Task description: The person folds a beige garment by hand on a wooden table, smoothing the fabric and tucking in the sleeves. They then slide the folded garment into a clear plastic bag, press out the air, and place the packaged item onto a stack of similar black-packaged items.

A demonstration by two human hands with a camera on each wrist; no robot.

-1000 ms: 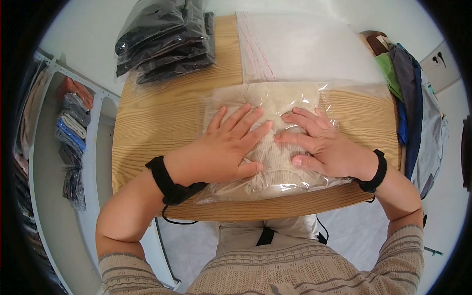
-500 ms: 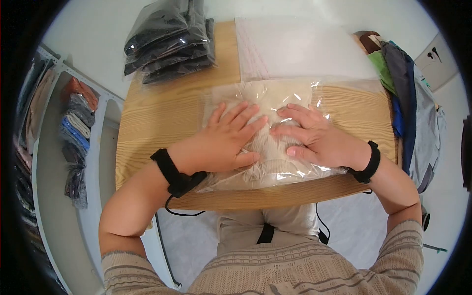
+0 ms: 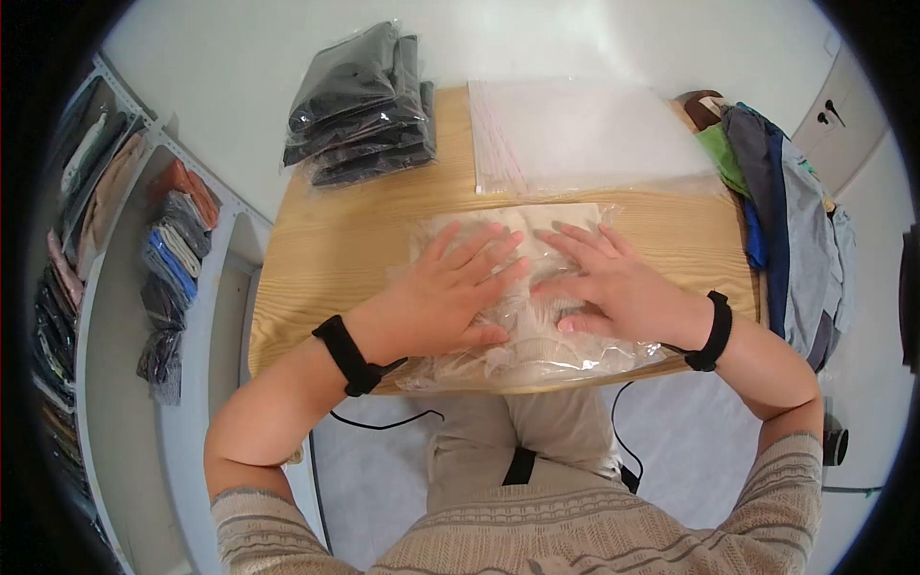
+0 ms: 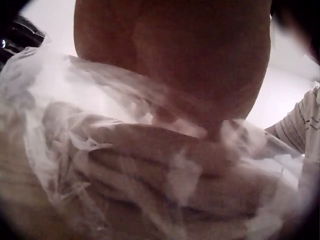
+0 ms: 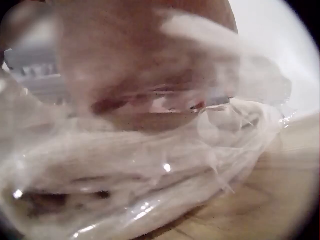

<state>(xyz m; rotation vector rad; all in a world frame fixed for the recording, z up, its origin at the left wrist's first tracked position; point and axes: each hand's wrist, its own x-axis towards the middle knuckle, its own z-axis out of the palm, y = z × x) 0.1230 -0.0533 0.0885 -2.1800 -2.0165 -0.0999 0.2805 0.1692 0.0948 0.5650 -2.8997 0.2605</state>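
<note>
Two hands are pressing on one clear plastic bag, and this bag is lying on the near half of the wooden table, reaching its front edge just before your body. Inside the bag a folded beige knitted garment is sitting, and it is filling most of the bag. The plastic is wrinkling around your palms.

Your left hand is lying flat on the left part of the bag, fingers straight and spread, pointing away from you and a little to the right. Your right hand is lying flat on the right part, fingers straight and spread too, pointing up and to the left. The fingertips of both hands are almost meeting over the middle of the garment. Neither hand is curling round anything; both are only pushing down with open palms. In the right wrist view the bag is showing the beige folds pressed under the hand.

Beyond the bag, a flat pile of empty clear bags is lying at the far side of the table. At the far left corner a stack of black garments in bags is resting. Coloured clothes are hanging beside the right edge, and a shelf at the left is holding folded clothes.
</note>
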